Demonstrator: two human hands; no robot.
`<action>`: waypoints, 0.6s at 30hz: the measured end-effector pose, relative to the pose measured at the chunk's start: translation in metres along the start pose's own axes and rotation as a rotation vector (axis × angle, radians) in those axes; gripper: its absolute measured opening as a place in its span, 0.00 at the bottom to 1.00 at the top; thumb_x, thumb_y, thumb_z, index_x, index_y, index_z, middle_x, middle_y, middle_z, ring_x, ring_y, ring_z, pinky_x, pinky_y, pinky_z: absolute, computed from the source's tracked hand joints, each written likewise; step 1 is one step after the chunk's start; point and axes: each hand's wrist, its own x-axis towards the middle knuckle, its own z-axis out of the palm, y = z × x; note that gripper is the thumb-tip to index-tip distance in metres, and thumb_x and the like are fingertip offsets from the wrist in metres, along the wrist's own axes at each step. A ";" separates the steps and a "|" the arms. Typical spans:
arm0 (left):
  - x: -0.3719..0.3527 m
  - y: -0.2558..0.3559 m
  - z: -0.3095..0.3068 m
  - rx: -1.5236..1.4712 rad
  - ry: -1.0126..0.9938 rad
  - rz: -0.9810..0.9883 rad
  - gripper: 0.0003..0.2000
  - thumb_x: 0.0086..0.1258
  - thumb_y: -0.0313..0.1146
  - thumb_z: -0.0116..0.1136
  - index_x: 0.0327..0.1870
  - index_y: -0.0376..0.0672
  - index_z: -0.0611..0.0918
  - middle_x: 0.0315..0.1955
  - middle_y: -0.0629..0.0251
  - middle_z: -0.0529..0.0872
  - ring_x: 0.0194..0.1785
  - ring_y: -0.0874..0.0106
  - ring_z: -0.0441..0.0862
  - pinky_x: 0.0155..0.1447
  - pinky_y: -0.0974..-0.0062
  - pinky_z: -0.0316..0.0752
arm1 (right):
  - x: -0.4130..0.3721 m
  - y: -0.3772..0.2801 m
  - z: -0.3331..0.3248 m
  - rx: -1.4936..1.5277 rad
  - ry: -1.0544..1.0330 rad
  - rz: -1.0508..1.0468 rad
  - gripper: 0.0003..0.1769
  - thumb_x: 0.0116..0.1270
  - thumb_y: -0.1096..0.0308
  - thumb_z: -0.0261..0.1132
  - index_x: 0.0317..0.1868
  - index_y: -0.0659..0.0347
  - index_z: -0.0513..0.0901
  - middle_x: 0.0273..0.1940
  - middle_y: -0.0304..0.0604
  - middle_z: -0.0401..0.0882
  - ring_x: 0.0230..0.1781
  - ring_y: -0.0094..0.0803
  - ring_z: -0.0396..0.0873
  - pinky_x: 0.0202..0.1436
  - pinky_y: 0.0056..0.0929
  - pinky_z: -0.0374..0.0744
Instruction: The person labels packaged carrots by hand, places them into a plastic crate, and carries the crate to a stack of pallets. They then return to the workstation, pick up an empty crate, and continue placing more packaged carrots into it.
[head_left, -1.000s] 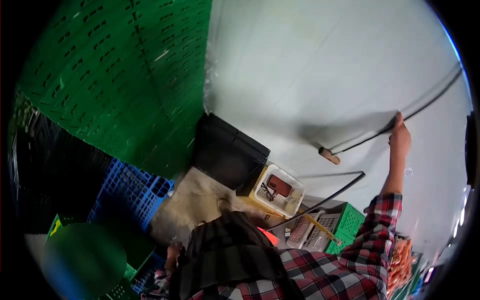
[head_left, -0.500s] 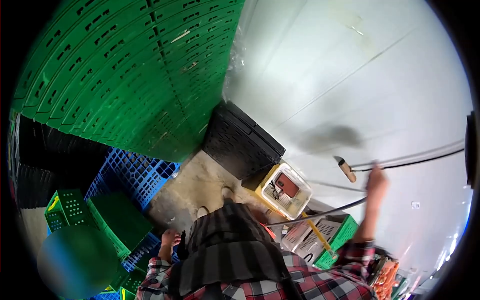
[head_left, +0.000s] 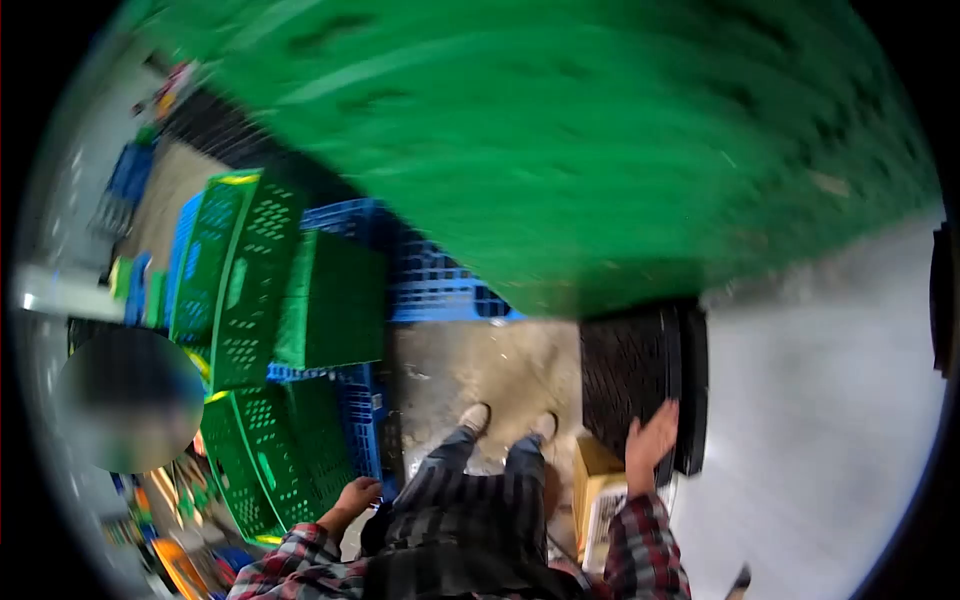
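Black crates [head_left: 625, 365]: long axis up-down in view, near right hand [head_left: 652, 443].

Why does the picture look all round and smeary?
Head view: black surrounds a rounded image, and shapes bend near its edges; the big green stack is smeared, probably by movement; a round patch at lower left is blurred; the shoes look clearer.

Two hands, a left hand [head_left: 358, 495] and a right hand [head_left: 652, 442]; two plaid sleeves [head_left: 645, 545]; two pale shoes [head_left: 477, 417]; one striped apron [head_left: 450, 535]; at least four perforated green crates [head_left: 245, 285] (blur hides any exact total); at least two black plastic panels [head_left: 625, 370]; one yellow-sided box [head_left: 592, 458].
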 end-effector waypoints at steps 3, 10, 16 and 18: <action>0.006 -0.034 0.012 -0.103 0.025 -0.133 0.17 0.66 0.40 0.55 0.49 0.37 0.78 0.33 0.62 0.84 0.31 0.72 0.82 0.32 0.76 0.77 | 0.006 -0.029 -0.024 0.047 -0.116 0.134 0.45 0.54 0.61 0.68 0.69 0.63 0.54 0.65 0.59 0.57 0.65 0.50 0.59 0.67 0.43 0.59; -0.023 -0.066 0.063 -0.254 0.006 -0.075 0.19 0.67 0.40 0.53 0.53 0.38 0.77 0.34 0.58 0.85 0.35 0.69 0.84 0.38 0.73 0.78 | 0.053 -0.041 0.020 0.293 -0.343 0.189 0.39 0.44 0.60 0.72 0.55 0.70 0.69 0.42 0.57 0.80 0.44 0.51 0.79 0.49 0.37 0.75; -0.041 -0.063 0.103 0.079 -0.076 0.254 0.18 0.66 0.44 0.52 0.54 0.46 0.77 0.35 0.53 0.84 0.41 0.56 0.82 0.47 0.65 0.76 | 0.024 -0.019 0.040 0.640 -0.377 0.115 0.28 0.44 0.69 0.70 0.48 0.68 0.76 0.41 0.43 0.80 0.39 0.36 0.78 0.45 0.29 0.75; -0.043 -0.045 0.106 -0.030 -0.175 0.355 0.18 0.67 0.46 0.52 0.53 0.47 0.77 0.37 0.53 0.84 0.44 0.57 0.81 0.49 0.65 0.75 | -0.001 -0.049 0.011 0.688 -0.476 0.282 0.31 0.47 0.68 0.68 0.54 0.65 0.71 0.43 0.43 0.77 0.38 0.36 0.78 0.36 0.33 0.78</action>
